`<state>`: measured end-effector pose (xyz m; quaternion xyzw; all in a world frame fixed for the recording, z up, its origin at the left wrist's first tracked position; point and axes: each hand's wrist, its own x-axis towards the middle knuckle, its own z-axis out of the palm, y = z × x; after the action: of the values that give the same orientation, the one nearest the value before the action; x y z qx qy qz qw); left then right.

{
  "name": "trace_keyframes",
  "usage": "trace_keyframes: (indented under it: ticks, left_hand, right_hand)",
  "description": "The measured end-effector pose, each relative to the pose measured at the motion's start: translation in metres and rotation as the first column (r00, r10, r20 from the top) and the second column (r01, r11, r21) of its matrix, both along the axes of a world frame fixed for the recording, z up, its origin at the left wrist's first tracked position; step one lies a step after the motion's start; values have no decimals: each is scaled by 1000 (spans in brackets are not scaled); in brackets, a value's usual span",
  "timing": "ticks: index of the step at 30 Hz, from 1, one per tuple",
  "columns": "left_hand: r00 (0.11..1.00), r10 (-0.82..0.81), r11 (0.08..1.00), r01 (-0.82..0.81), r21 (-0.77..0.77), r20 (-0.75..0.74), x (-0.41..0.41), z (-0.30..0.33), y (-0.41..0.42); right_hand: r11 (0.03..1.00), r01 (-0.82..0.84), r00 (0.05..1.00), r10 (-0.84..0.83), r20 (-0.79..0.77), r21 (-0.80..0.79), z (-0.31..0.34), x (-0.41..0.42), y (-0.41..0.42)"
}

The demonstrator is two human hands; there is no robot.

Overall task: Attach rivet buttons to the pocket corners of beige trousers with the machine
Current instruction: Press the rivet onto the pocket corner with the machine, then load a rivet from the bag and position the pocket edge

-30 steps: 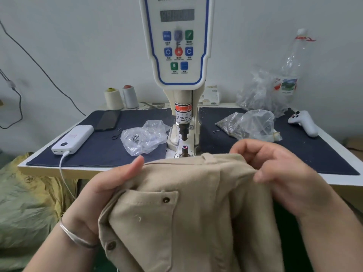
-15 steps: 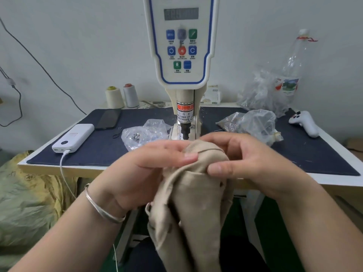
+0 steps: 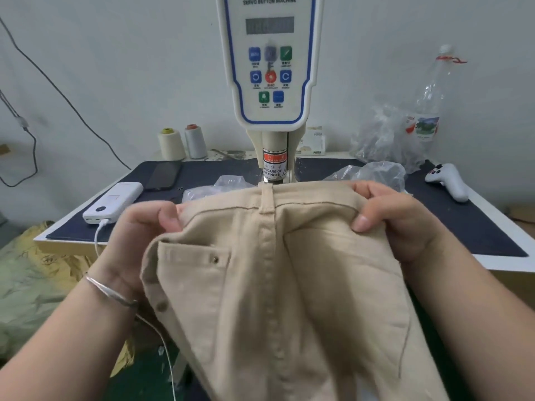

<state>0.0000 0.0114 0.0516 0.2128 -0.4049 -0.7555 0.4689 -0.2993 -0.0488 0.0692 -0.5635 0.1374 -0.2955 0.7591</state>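
— Navy mat on white table; what do you hold, and why?
— Nearest: beige trousers, spread to expose pockets. Your left hand and right hand pinch the waistband taut. One rivet set. Beyond: machine, probably awaiting the next corner.

The trousers hang before the machine, power bank left, controller right.

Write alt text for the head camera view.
Two hands, left hand and right hand, hold beige trousers spread by the waistband before a servo button machine. One rivet shows on the left pocket corner.
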Motion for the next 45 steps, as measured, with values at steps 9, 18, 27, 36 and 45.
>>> trace_keyframes:
  ticks: [9,18,27,36,45]
  left_hand:
    - [801,-28,953,201,-225,598,-43,4,5]
    - [846,-97,995,99,24,525,-54,-16,-3]
    - [943,43,983,-99,157,330,-57,-50,-23]
    - [948,25,979,-89,186,319,-53,-59,-32]
    - [954,-12,980,-47,193,298,-54,-65,-36]
  right_hand:
    - [997,67,989,-63,-130,28,2,34,8]
    - [987,97,940,-48,-338,129,-10,17,-13]
    - [374,630,226,-927,-299,-681,-60,-19,-64]
    - [110,674,-97,-967,-235,-731,-57,-98,-142]
    - [514,-112,-110,-857,-503,-851,-64,-76,-186]
